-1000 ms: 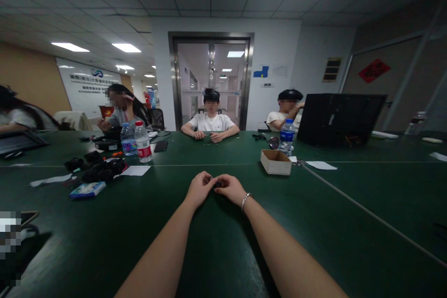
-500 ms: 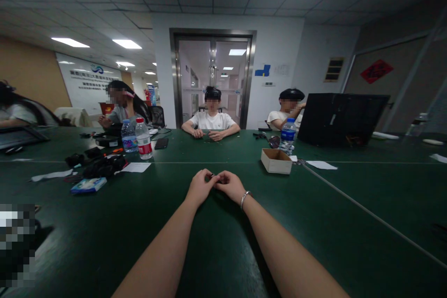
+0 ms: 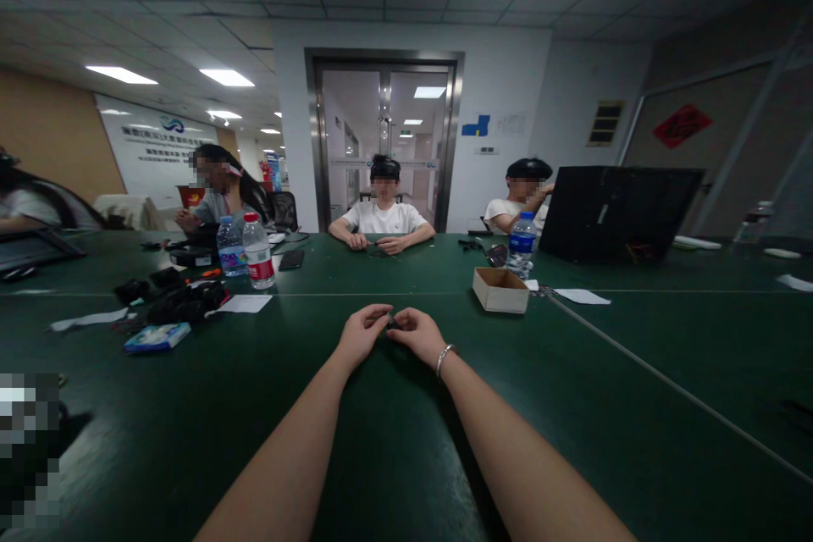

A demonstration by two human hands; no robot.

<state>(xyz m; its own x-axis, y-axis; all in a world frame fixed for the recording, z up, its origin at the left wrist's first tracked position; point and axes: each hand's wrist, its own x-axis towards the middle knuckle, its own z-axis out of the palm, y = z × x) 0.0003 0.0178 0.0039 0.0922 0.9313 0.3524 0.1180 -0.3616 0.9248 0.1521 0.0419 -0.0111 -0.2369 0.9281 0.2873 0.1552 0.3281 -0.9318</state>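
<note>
Left hand (image 3: 361, 332), right hand (image 3: 419, 334), fingertips together

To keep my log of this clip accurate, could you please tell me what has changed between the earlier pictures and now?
Hardly anything. The left hand has uncurled its fingers a little; with the right hand it still pinches the small dark object over the green table. Nothing was let go. The cardboard box and the red-labelled bottle stayed put.

We sit in an office meeting room: a long green table (image 3: 190, 406), glass double doors (image 3: 384, 148) at centre, ceiling tiles, a laptop (image 3: 616, 212) at right.
</note>
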